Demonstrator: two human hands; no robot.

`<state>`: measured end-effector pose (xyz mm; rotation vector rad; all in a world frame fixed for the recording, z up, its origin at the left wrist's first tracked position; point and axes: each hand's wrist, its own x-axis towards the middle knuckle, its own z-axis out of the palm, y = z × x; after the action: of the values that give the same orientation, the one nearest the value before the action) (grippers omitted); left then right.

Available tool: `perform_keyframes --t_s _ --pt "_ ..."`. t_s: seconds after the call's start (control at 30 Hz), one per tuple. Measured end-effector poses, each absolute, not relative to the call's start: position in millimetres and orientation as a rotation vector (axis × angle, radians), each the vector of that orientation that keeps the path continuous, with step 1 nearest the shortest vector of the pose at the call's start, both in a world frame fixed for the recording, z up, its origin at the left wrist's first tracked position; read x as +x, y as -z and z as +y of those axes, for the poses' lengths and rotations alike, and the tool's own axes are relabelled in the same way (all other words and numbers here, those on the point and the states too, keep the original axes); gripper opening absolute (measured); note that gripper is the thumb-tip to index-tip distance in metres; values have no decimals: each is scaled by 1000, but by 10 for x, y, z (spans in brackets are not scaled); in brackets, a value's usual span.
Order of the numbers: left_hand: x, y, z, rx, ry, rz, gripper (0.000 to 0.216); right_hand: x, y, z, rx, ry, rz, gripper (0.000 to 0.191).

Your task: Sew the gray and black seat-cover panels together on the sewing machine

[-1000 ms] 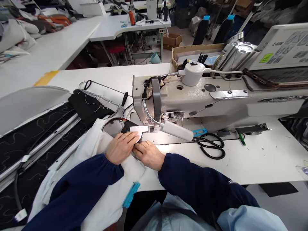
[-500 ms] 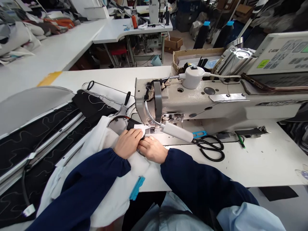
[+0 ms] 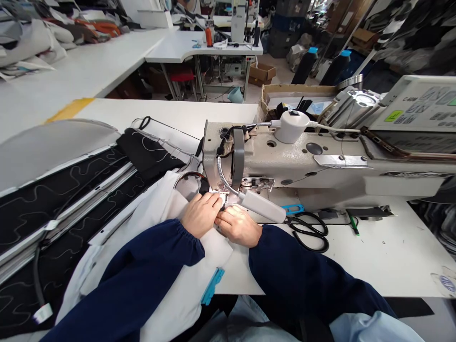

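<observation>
Both hands have shifted closer to the needle area of the sewing machine (image 3: 270, 164) since the earlier frame, and the white fabric (image 3: 183, 299) has advanced with them; the small white piece earlier seen ahead of the fingers is now largely covered. Left hand (image 3: 202, 213) lies palm down on the work, fingers close together and bent toward the needle area. Right hand (image 3: 239, 225) sits just beside it, fingers curled; its fingertips are hidden, so whether either hand pinches the material cannot be told. White fabric runs from beneath the hands down past the near edge of the table (image 3: 370, 261), with a bright blue strip (image 3: 213, 286) on its lower part. Black quilted panel (image 3: 71, 209) with wavy pale stitching lies to the left. Grey-white lamp (image 3: 262, 207) angles across below the machine head, its lower end near the black-handled scissors (image 3: 308, 231).
</observation>
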<state>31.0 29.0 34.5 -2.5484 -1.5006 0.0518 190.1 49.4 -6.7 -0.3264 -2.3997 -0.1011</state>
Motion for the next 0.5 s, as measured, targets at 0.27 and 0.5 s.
perform_keyframes --t_s 0.27,0.5 --pt "349 -374 315 -2568 -23 -1519 22 1942 18 546 -328 106 -2504 29" --pt "295 -315 339 -2591 30 -1504 25 1906 36 422 -483 111 -2640 28"
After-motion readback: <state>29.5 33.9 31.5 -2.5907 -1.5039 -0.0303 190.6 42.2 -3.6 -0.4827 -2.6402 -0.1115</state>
